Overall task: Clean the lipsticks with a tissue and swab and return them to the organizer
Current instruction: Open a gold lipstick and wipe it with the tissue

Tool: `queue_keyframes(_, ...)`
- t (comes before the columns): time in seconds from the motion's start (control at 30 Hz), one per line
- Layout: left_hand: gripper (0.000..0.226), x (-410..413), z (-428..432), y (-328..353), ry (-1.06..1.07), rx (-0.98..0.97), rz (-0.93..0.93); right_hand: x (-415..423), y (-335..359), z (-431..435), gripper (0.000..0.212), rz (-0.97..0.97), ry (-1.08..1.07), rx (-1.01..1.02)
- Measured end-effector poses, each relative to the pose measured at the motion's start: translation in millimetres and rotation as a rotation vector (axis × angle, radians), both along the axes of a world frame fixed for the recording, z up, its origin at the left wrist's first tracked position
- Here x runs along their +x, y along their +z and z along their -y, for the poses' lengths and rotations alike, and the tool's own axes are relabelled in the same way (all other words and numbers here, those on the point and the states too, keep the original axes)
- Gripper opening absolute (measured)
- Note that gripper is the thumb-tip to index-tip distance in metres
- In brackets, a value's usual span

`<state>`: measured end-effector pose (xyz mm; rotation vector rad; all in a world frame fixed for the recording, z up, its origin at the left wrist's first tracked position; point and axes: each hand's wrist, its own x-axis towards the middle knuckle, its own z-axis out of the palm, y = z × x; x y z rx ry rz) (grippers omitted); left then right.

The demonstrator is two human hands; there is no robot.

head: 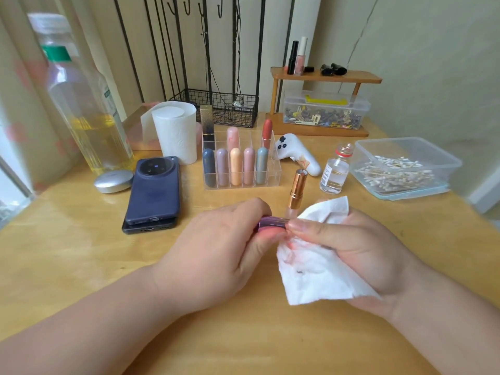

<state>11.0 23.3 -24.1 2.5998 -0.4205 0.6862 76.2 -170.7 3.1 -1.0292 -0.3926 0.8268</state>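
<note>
Two hands over table (81, 266): our left hand (216, 247) curls round purple lipstick (272, 221), held level; our right hand (351, 247) pinches stained tissue (319, 272) against its end; organizer (272, 180) just behind

Home vanity corner. Wooden table (81, 266) against plain wall (433, 63). Lipstick organizer (240, 182) mid-table. Hooked wire rack (216, 106) just behind it, shelf (351, 76) with nail polish (299, 59) behind-right. Tissue roll (176, 136), phones (154, 196), curtain (16, 90) left. Swab box (403, 169) right.
</note>
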Motion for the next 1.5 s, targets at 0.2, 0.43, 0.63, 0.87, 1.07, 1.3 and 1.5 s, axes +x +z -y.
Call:
queue_keyframes(0.2, 0.052, 5.7, 11.9, 7.0, -0.154, -1.06, -0.621, -2.3, -18.3, 4.4, 0.032, 0.807, -0.414, -0.107)
queue_keyframes(0.43, 0.045, 4.1, 9.9, 18.9, -0.284, -1.429, -1.089, 2.3, -23.2, 6.1, 0.025, 1.319, -0.433, -0.203)
queue_keyframes(0.63, 0.044, 2.3, 1.3, 5.9, -0.041, -0.255, -0.326, -0.8, -8.1, -2.3, 0.007, 0.05, -0.134, -0.087)
queue_keyframes(0.87, 0.047, 7.4, 1.5, -0.1, -0.169, -0.679, -0.496, -1.8, -19.4, -1.9, 0.027, 0.578, -0.386, -0.144)
queue_keyframes(1.07, 0.048, 7.2, -1.5, 13.4, -0.435, -1.37, -1.17, 2.4, -29.7, 4.7, 0.018, 1.387, -0.371, -0.108)
queue_keyframes(1.3, 0.043, 9.8, 7.5, -4.1, -0.237, -1.15, -0.711, -4.4, -19.0, -7.4, 0.027, 0.826, -0.447, -0.343)
queue_keyframes(1.5, 0.036, 8.7, -10.6, -9.2, -0.027, -0.051, -0.053, -2.1, -6.4, -7.1, 0.015, 0.004, -0.091, -0.087)
